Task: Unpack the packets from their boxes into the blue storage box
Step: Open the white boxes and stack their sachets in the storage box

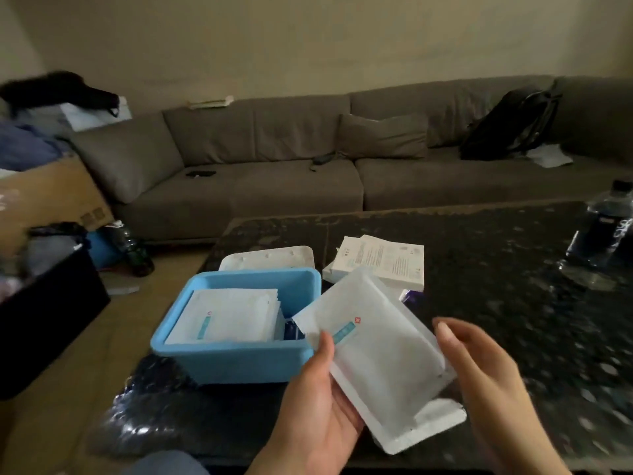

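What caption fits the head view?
Left hand holds white packets beside the blue box, right hand alongside.

Dim room. Plain beige wall (308,39) far beyond hands. Grey sofa (274,173) along it, cushion (382,135) mid-seat, black bag (510,121) at right end. Dark speckled table (496,269) under hands. Tan floor (85,354) left of hands, cardboard box (48,197) further left.

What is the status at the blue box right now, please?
Left hand grips white packets; right hand open beside them. Blue storage box already holds packets. Nothing blocking its opening.
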{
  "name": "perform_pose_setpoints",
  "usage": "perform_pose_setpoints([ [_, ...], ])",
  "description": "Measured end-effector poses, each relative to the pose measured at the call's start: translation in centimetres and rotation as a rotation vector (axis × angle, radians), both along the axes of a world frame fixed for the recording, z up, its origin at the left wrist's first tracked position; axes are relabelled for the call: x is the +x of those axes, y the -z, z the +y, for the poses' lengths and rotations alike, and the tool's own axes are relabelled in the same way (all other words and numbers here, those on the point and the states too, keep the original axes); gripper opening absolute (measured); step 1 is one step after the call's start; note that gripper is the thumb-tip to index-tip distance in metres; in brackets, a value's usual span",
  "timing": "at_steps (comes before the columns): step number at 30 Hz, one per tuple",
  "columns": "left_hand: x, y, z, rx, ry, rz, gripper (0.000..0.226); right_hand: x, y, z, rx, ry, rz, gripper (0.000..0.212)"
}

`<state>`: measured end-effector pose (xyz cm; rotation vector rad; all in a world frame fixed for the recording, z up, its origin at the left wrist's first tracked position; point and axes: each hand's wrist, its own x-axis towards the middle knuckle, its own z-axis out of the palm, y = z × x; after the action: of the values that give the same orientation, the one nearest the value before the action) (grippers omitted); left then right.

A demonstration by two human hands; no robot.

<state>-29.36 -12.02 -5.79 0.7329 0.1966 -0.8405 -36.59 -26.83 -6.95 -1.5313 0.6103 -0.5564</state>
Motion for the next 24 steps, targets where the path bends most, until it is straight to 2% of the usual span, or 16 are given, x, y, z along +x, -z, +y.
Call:
perform_pose_setpoints([
  [2,0.4,-0.1,0.4,-0.061,-0.037,0.001,0.042,0.5,0.8,1.4,0.305,-0.149,0.06,0.038],
  [3,0.6,-0.1,0.6,-0.071,-0.058,-0.022,0.043,0.7,0.9,1.9,0.37,-0.183,0.073,0.04],
  [5,1.0,-0.1,1.4,0.003,-0.105,-0.138,0.039,1.4,0.7,2.4,0.363,-0.19,0.092,0.033],
  [8,2.7,0.1,3.7,0.306,-0.165,-0.505,0.029,2.4,-0.2,2.2,0.247,-0.195,0.106,0.017],
  [11,4.9,0.3,6.6,0.459,-0.131,-0.744,0.043,3.4,-1.1,2.5,0.176,-0.271,0.092,0.02],
  [13,6.1,0.4,8.2,0.478,-0.101,-0.755,0.052,4.4,-1.4,2.8,0.148,-0.329,0.109,0.027],
  [17,8.0,0.7,11.1,0.425,-0.087,-0.655,0.061,6.8,-2.3,3.5,0.165,-0.468,0.235,0.036],
  [24,11.7,-0.3,14.9,0.437,-0.093,-0.709,0.029,12.6,-4.1,5.0,0.219,-0.544,0.337,0.035],
])
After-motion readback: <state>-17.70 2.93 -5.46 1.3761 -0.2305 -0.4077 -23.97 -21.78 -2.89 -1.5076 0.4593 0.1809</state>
